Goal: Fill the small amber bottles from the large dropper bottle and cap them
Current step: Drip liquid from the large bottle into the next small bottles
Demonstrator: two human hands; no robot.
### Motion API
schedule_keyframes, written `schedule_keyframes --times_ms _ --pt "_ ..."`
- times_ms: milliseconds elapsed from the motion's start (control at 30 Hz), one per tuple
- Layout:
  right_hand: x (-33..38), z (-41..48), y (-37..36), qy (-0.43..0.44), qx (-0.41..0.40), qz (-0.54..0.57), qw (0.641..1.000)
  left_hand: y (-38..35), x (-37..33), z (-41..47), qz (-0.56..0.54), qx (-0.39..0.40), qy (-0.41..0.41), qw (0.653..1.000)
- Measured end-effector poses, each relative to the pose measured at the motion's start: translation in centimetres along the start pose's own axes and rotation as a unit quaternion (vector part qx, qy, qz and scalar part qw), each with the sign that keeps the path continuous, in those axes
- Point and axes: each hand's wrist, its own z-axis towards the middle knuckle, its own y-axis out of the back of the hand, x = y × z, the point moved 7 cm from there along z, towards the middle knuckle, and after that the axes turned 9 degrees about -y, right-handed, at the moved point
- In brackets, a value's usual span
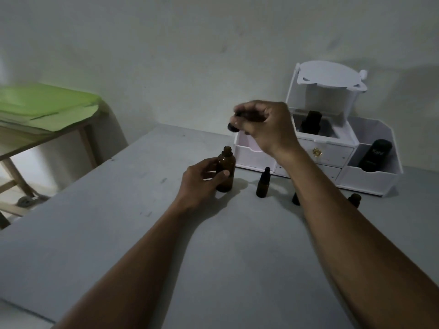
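A grey table (118,233) stands against a pale, bare wall, in dim light. The large dropper bottle (226,173), amber and upright, stands on the table with its neck uncovered. The left hand (202,179) grips it from the left, fingers and thumb curled round its body.

Directly above the bottle and slightly to its right, the right hand (266,127) hangs in the air. Its fingers are bent and pinch the black dropper cap (232,126), which is blurred. I cannot tell whether a glass tube hangs from the cap.

Just right of the large bottle a small amber bottle (263,184) stands upright with a dark top on it. Farther right of the large bottle, a second small bottle (295,199) is half hidden by the right forearm. A third small bottle (355,200) shows beyond that arm. Whether these two are capped I cannot tell.

Behind and to the right of the large bottle sits a white organizer (365,181) with small drawers. One of its upper compartments holds a dark bottle (311,121). Its compartment farthest from the large bottle holds a black container (375,155).

Far left of the large bottle, a wooden side table (14,153) carries green folders (47,105).
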Motion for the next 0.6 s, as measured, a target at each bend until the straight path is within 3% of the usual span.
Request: schedule_keyframes --times_ms 167,400,600 --pt "-2.2 -0.8 -2.8 -0.026 0.05 -0.055 0.997 0.1 -0.3 0.0 0.013 -0.003 0.001 1.0" --pt "-2.9 -2.1 -2.3 -0.029 0.038 -0.065 0.997 0.4 -0.5 -0.4 0.027 -0.016 -0.011 0.999" --pt "-4.2 -6.0 4.3 0.016 0.001 -0.085 0.996 1.7 -3.1 -1.8 0.12 -0.135 -0.118 0.976"
